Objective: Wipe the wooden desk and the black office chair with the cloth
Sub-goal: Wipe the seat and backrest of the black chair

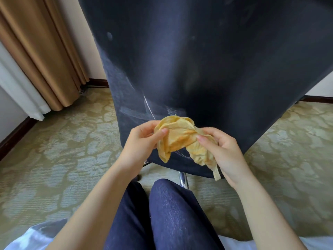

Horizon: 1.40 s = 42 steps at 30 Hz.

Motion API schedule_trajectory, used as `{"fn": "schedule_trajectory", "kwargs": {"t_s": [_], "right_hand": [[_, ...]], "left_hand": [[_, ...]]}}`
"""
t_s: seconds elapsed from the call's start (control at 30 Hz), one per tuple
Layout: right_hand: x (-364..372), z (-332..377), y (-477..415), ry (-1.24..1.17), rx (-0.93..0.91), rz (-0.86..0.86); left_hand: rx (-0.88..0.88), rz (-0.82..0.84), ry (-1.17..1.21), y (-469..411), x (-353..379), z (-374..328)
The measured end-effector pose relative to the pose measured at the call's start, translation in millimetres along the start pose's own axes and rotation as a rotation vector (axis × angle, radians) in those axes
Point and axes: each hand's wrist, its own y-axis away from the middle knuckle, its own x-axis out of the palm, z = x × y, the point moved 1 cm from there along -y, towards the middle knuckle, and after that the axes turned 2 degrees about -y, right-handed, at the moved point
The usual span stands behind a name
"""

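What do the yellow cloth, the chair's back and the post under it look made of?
The cloth looks like thin woven fabric, matte, perhaps cotton: it crumples into soft folds. The chair back seems dark matte upholstery fabric, showing a fine weave and pale dust streaks. The post looks like polished metal, probably chromed, given its bright mirror-like glints.

A carpeted room of the hotel or bedroom kind: floral-patterned beige carpet (54,159) runs to dark skirting (16,134) and a cream wall (86,42) on the far side. Tan curtains (41,56) with a white liner (16,83) hang far left. A black chair (198,60) stands mid-room, and white bedding (36,237) shows at the near edge.
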Motion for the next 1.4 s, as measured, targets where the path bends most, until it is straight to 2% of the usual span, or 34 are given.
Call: {"fn": "schedule_trajectory", "kwargs": {"t_s": [0.13, 0.2, 0.37, 0.43, 0.63, 0.7, 0.8, 0.93, 1.07, 1.13, 1.23, 1.33, 1.4], "right_hand": [[-7, -10, 2, 0.407, -0.033, -0.043], [-11, -12, 2, 0.505, -0.014, -0.007], [0, 4, -9, 0.309, -0.08, 0.006], [9, 13, -17, 0.3, -0.089, 0.039], [33, 10, -36, 0.264, -0.004, 0.167], [37, 0, -35, 0.273, -0.01, 0.118], [37, -10, -33, 0.414, -0.036, 0.069], [28, -13, -31, 0.535, -0.057, -0.064], [21, -9, -33, 0.596, -0.085, -0.19], [22, -9, -35, 0.534, -0.03, -0.23], [23, -12, -35, 0.267, 0.13, -0.25], [31, -22, -29, -0.032, 0.383, -0.152], [38, -30, -22, -0.333, 0.533, -0.053]], "left_hand": [[0.132, -0.117, -0.137, -5, 1, -18], [0.195, -0.12, -0.232, -7, 4, -31], [0.311, -0.089, -0.484, -16, 7, -61], [0.343, -0.063, -0.57, -19, 7, -71], [0.278, 0.006, -0.636, -17, 4, -82], [0.223, 0.035, -0.605, -15, 1, -78], [0.201, -0.057, -0.631, -16, -8, -67], [0.264, -0.152, -0.843, -13, -19, -53], [0.389, -0.195, -0.825, -2, -20, -42], [0.499, -0.181, -0.887, 7, -15, -32], [0.612, -0.148, -0.994, 24, -2, -5], [0.651, -0.132, -1.018, 36, 9, 19], [0.651, -0.145, -1.048, 37, 11, 30]]}}
